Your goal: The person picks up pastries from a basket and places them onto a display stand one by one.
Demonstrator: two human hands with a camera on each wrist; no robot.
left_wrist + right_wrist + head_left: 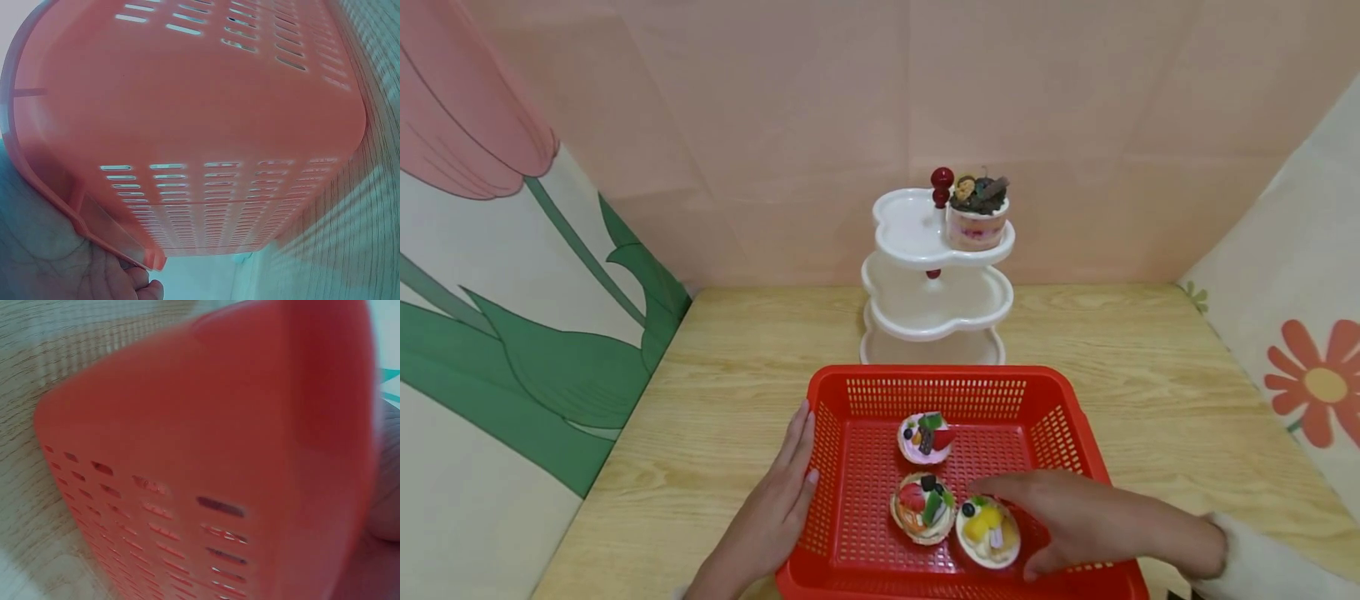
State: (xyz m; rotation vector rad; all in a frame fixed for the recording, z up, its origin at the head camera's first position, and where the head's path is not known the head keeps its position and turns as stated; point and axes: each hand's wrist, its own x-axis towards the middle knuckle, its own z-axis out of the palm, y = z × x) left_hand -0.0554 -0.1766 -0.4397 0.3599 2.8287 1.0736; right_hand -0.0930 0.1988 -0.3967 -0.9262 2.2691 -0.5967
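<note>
A red plastic basket (938, 372) holds several small dessert cups. My left hand (767, 508) rests along its left rim with straight fingers; in the left wrist view the palm (56, 244) lies against the rim. My right hand (1067, 512) reaches over the right side, fingers spread about a cup with yellow fruit (988, 533). Its fingertips are close to the cup's far edge, and the thumb stands apart from it. Beside that cup is a strawberry-topped cupcake (922, 510); behind sits a pink-cream cupcake (925, 438). The right wrist view mostly shows the basket wall (187, 412).
Behind the basket stands a white three-tier stand (936, 308) with a red knob (942, 178). A chocolate-topped dessert cup (977, 223) sits on its top tier. Everything rests on a wood-grain table (737, 367), with a flower-printed backdrop (1326, 383) around it.
</note>
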